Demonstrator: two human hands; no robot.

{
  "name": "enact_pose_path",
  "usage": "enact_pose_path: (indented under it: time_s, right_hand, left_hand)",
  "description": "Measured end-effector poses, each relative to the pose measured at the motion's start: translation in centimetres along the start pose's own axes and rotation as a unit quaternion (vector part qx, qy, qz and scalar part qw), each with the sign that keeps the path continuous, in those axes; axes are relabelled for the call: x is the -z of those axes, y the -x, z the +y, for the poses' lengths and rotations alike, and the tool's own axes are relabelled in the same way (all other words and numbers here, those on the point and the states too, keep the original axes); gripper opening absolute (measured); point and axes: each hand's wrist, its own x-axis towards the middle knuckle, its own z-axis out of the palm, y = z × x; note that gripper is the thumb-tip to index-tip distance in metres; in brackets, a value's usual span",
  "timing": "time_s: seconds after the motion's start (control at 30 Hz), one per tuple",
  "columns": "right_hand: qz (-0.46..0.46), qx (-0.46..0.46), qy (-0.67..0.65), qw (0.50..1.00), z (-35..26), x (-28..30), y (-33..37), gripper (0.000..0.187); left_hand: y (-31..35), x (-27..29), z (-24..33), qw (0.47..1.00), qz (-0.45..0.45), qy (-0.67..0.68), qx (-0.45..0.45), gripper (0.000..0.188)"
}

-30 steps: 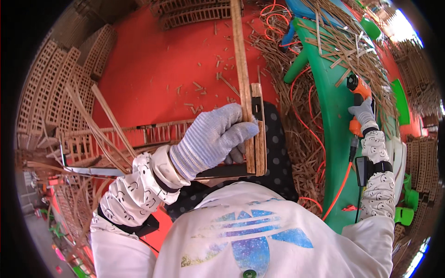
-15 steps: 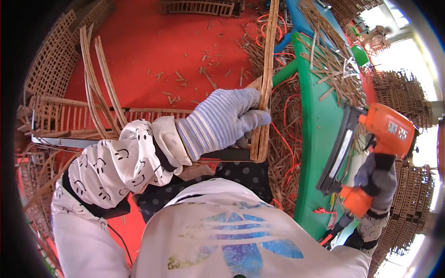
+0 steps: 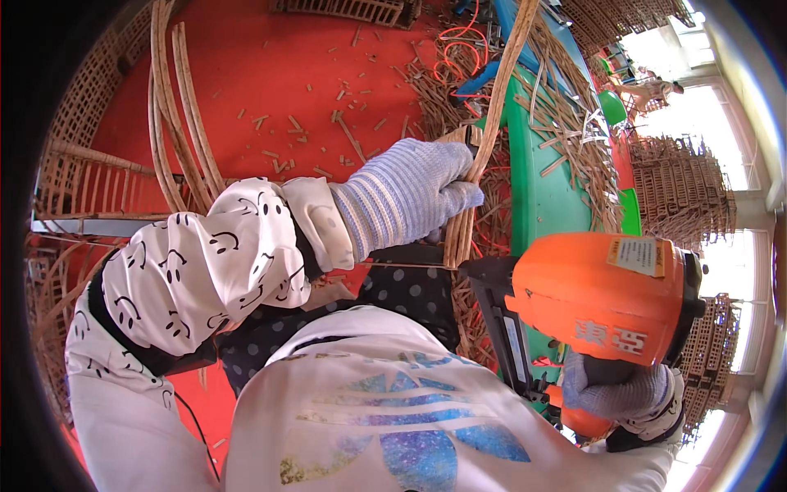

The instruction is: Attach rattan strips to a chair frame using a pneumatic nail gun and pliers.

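- Orange-bodied nail gun with a black nose and black magazine (image 3: 602, 295) sits between three and four o'clock, its nose angled toward the lower end of the strips near the centre; whether the two touch cannot be told.
- At four o'clock, the right hand (image 3: 619, 389), in a grey-blue knitted glove, is clamped around the tool's dark handle.
- Just above centre, toward twelve o'clock, the left hand (image 3: 410, 193), in a pale blue-and-white striped knitted glove, pinches long, thin brown wooden strips (image 3: 498, 102) between thumb and fingers; they lean up toward one o'clock. The two hands are well apart.
- A loose white sleeve printed with black smiling faces (image 3: 221, 254) covers the left forearm at nine o'clock.
- Black cloth with grey dots (image 3: 418, 291) spreads just below centre, above a white shirt with a blue, galaxy-patterned print (image 3: 344, 385) at six o'clock.
- At two o'clock, a green plastic tabletop (image 3: 541, 197) carries a tangle of narrow brown wood slats (image 3: 582, 148).
- Short wood offcuts (image 3: 348, 135) litter a smooth red floor (image 3: 229, 74) at eleven o'clock; a thin orange hose (image 3: 447, 61) coils near half past twelve.
- Tall, curved wooden lengths (image 3: 193, 123) rise at ten o'clock, beside brown lattice panels (image 3: 78, 123). More brown lattice stacks (image 3: 680, 189) stand between two and three o'clock.
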Motion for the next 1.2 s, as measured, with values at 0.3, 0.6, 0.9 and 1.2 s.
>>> enact_pose_path:
  time_s: [0.3,0.6,0.9,1.2]
  right_hand:
    - [0.008,0.010,0.076,0.997,0.4,0.1,-0.8,0.047]
    - [-0.006,-0.025,0.075,0.997,0.2,0.4,-1.5,0.032]
    - [-0.069,-0.056,-0.094,0.992,-2.0,1.1,-1.8,0.025]
    - [0.059,-0.031,-0.016,0.998,-5.6,-1.3,-2.8,0.042]
  left_hand:
    - [-0.2,0.2,-0.4,0.998,0.007,-0.037,-0.042,0.024]
    - [0.0,0.2,-0.3,0.998,0.005,-0.039,-0.044,0.024]
    - [-0.7,0.5,-0.2,0.998,-0.004,-0.058,-0.015,0.023]
    - [-1.2,0.8,-0.5,0.996,-0.009,-0.075,-0.045,0.026]
